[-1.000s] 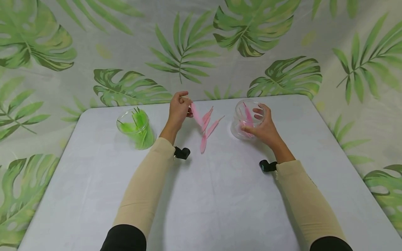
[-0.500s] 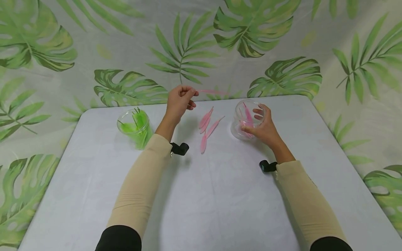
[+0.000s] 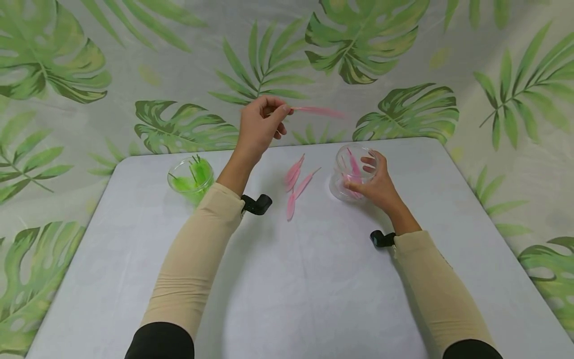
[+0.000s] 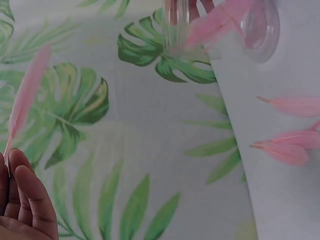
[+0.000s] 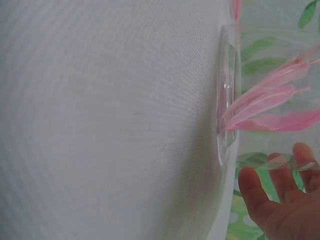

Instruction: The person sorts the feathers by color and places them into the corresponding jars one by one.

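High over the table's back edge, my left hand [image 3: 259,124] pinches a pink feather [image 3: 320,111] by its quill. The feather points right, and in the left wrist view the same feather [image 4: 30,92] rises from the fingertips. My right hand [image 3: 378,182] holds a clear jar [image 3: 335,185] around its right side, the jar standing on the table. Inside the jar lean several pink feathers [image 5: 272,102]. Between the hands, several loose pink feathers [image 3: 304,185] lie on the table.
Another clear jar [image 3: 171,182], full of green feathers [image 3: 201,172], stands at the back left, partly behind the left forearm. A white cloth covers the table [image 3: 314,289]. Behind it hangs a leaf-patterned cloth [image 3: 278,30].
My left hand has lifted a pink feather off the loose group, raising it up and swinging it to point right. The right hand and its jar have stayed put.
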### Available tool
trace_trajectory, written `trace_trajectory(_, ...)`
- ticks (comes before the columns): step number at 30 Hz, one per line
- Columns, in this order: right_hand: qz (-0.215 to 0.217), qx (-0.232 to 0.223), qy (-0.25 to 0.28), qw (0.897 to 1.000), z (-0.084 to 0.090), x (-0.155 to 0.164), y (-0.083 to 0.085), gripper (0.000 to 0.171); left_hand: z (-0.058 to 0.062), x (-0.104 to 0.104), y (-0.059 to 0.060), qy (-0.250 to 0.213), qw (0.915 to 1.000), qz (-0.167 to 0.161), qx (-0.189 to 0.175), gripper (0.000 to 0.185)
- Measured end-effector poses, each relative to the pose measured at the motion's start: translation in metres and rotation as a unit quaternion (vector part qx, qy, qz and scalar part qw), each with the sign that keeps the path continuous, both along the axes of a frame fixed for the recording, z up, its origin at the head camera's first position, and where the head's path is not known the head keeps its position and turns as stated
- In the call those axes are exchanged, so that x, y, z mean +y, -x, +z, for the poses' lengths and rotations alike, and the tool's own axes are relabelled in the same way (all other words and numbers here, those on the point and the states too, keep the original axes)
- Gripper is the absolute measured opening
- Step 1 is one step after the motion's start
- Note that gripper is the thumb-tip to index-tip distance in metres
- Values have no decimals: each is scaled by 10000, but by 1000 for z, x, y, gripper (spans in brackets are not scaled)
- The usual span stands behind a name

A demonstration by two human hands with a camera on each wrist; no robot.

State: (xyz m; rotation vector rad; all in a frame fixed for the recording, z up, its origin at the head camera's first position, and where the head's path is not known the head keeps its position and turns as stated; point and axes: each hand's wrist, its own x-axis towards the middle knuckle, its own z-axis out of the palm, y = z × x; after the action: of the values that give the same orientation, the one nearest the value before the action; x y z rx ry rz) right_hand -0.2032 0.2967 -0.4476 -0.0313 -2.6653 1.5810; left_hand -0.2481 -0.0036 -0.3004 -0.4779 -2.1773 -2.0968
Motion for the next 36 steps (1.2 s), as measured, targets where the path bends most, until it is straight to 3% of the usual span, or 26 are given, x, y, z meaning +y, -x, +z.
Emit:
trace_trajectory(7, 23, 0, -24, 10000, 0, 0, -1, 114, 11, 15, -12, 760, 9933, 77, 870, 15)
trace_trajectory(12, 79, 20, 19, 10000, 1, 1, -1, 115, 8, 30, -16, 1065, 9868, 75, 1214, 16)
trace_trajectory(25, -16, -111, 58, 9999, 4, 5, -3, 114, -40, 73, -17, 1971, 9718, -1, 1298, 15)
trace_trajectory(32, -12, -95, 21, 10000, 1, 4, -2, 113, -71, 86, -16, 2492, 9625, 324, 1022, 15)
trace_trajectory(36, -8, -105, -22, 9999, 1, 1, -1, 113, -84, 92, -16, 2630, 9595, 467, 893, 14)
